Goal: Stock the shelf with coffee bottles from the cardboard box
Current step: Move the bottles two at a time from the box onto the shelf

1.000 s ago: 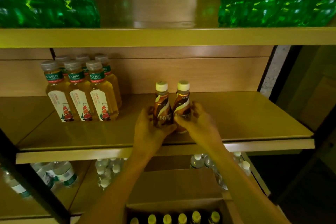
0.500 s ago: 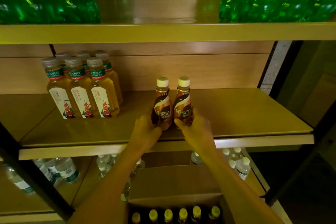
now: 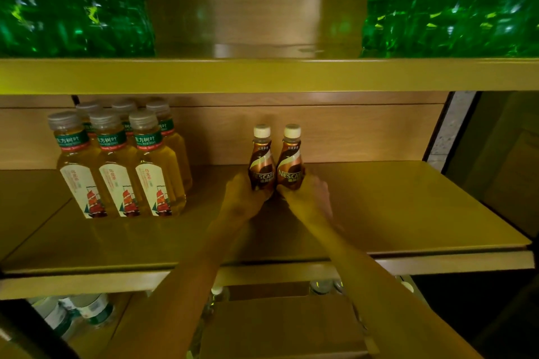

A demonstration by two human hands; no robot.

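Stocking coffee: below the shelf [image 3: 408,213], the cardboard box [image 3: 280,326] waits at our waist. On the shelf, our left hand [image 3: 243,201] wraps one coffee bottle [image 3: 261,166] and our right hand [image 3: 309,198] the other coffee bottle [image 3: 290,165], both upright and touching, near the shelf's back wall, well right of the tea bottles [image 3: 122,166]. We judge it best to seat both bases flat, labels forward, before loosening our fingers.
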